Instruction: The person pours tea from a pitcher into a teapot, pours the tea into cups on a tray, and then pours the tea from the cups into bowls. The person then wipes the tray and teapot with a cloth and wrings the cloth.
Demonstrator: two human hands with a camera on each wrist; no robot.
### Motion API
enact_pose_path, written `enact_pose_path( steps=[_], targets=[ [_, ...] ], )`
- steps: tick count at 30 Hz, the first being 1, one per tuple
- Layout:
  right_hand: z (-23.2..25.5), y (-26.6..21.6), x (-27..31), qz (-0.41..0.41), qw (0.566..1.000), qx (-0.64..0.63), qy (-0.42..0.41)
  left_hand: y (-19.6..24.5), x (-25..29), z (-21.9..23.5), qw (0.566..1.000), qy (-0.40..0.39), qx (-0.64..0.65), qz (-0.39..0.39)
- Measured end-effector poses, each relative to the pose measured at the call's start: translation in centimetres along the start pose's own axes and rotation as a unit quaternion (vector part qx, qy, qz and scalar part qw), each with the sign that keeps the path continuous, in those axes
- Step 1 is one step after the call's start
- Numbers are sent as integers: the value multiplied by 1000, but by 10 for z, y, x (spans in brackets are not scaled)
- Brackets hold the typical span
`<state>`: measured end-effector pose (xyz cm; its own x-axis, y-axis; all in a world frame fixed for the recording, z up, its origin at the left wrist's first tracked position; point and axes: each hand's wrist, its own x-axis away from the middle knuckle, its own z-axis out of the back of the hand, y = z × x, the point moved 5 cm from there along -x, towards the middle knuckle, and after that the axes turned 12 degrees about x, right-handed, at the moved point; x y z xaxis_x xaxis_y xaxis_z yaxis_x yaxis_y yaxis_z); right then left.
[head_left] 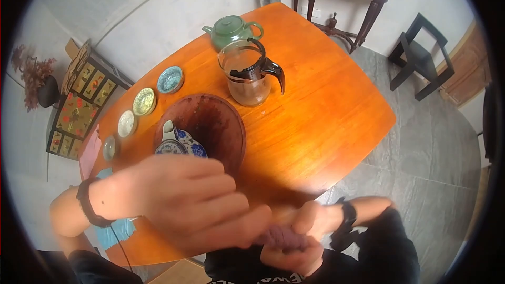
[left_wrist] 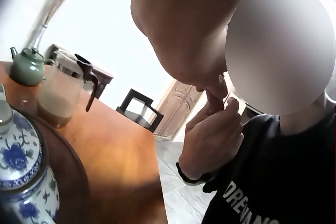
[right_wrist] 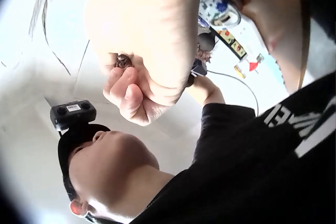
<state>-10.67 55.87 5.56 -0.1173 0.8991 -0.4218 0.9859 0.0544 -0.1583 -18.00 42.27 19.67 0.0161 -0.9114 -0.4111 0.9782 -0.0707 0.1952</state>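
Note:
In front of the body, my right hand [head_left: 300,242] grips a mauve, wrinkled bundle that looks like a twisted cloth [head_left: 284,237]. A dark crumpled end of it pokes out of the fist [right_wrist: 147,35] in the right wrist view. My left hand [head_left: 197,200], blurred in the head view, has its fingers curled at the other end of the cloth, which they mostly hide. Beneath the left hand, a blue-and-white porcelain teapot [head_left: 181,143] stands on a round reddish-brown tray [head_left: 221,126], partly covered from view.
Beyond the tray stand a glass pitcher [head_left: 247,89] with a black handle and a green teapot [head_left: 230,31]. Several small bowls, one turquoise [head_left: 170,79], line the table's left side. A light-blue cloth [head_left: 115,234] lies by the left forearm. A black chair [head_left: 421,58] stands off to the right.

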Motion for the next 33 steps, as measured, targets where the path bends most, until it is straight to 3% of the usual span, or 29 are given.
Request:
enact_pose_path(
  steps=[1, 2, 4, 6, 7, 8, 10, 11, 13, 14, 16, 17, 19, 20, 22, 23, 27, 28, 30, 31, 33],
  targets=[
    [-1, -10, 1, 7, 999, 50, 16, -5, 0, 3, 999, -6, -29, 20],
    [-10, -24, -3, -25, 996, 45, -75, -11, 0, 6, 997, -12, -58, 41],
    [-18, -45, 9, -30, 996, 58, 53, -24, 4, 7, 994, -34, -100, 40],
    [-31, -72, 13, -25, 994, 96, 51, -38, 2, 14, 991, -15, -123, 39],
    [-33, -88, 15, -24, 989, 130, 69, -47, 3, 17, 988, -48, -138, 47],
    [-40, -105, 18, -36, 968, 182, 172, -56, 5, 22, 988, -46, -138, 47],
    [-53, -131, 14, -46, 961, 193, 190, -83, 12, 29, 984, -39, -111, 136],
    [-58, -143, 12, -47, 958, 213, 188, -89, 14, 27, 984, -39, -111, 135],
    [-67, -165, 10, -43, 949, 244, 196, -105, 22, 36, 968, 118, 84, 205],
    [-71, -174, 11, -41, 941, 244, 230, -108, 21, 37, 968, 117, 84, 205],
    [-70, -189, 8, -18, 941, 288, 178, -116, 19, 39, 951, 153, 113, 244],
    [-69, -198, 9, -24, 930, 307, 199, -120, 19, 38, 950, 154, 111, 247],
    [-67, -217, 13, -43, 897, 373, 234, -142, 31, 25, 870, 203, 293, 341],
    [-68, -227, 14, -52, 855, 424, 295, -150, 33, 25, 868, 205, 295, 343],
    [-71, -248, 14, -79, 748, 557, 352, -168, 35, 21, 816, 187, 385, 389],
    [-71, -256, 13, -97, 683, 618, 378, -173, 34, 20, 818, 188, 370, 399],
    [-83, -276, 5, -163, 348, 807, 448, -187, 36, 22, 831, 158, 339, 412],
    [-81, -274, 2, -168, 354, 803, 449, -191, 38, 20, 822, 145, 332, 439],
    [-88, -280, -4, -175, 99, 899, 390, -197, 42, 16, 805, 116, 317, 488],
    [-87, -290, -3, -193, 13, 912, 362, -191, 36, 16, 806, 121, 289, 502],
    [-89, -300, -13, -233, 14, 912, 337, -205, 46, 19, 777, 117, 321, 529]
  ],
)
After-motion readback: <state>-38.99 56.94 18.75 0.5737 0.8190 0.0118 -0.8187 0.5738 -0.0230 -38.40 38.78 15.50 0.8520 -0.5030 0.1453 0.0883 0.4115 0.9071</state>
